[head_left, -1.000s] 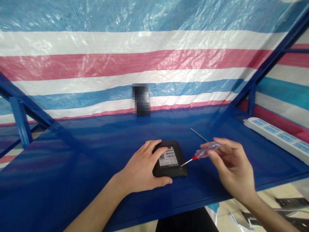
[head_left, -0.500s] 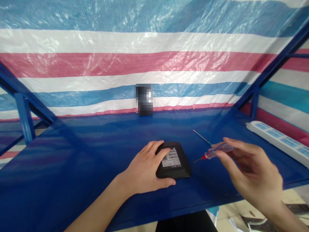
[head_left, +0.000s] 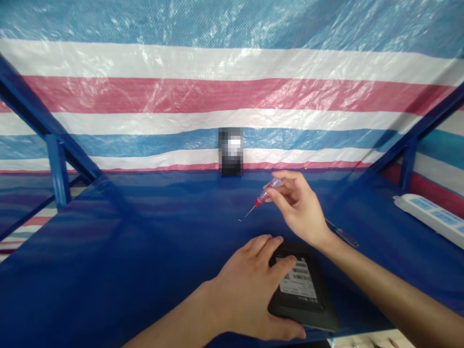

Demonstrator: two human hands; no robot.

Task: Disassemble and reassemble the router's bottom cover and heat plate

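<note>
Right hand (head_left: pixel 299 205): thumb and fingers pinched together on the screwdriver (head_left: pixel 264 194); some fingertips concealed behind the handle.
Left hand (head_left: pixel 250 285): clasped over the left side of the black device (head_left: pixel 321 278), thumb along the near edge, one fingertip on the printed label (head_left: pixel 304 285); forearm cut off below.
Screwdriver: clear purplish handle, red collar, thin shank slanting down; contact between tip and worktop (head_left: pixel 108 270) impossible to tell.
Pale sliver (head_left: pixel 239 220): just beside the screwdriver tip; too small to identify.
Black device: flat on the worktop, near side, below the right forearm; left part hidden under the left hand, label print illegible.
Second tool (head_left: pixel 348 236): clear handle, beyond the right forearm; shank partly hidden by the wrist.
Power strip (head_left: pixel 431 217): white, far right, cut off at the side.
Dark upright object (head_left: pixel 231 152): pixelated, detail lost, before the striped sheet (head_left: pixel 181 96).
</note>
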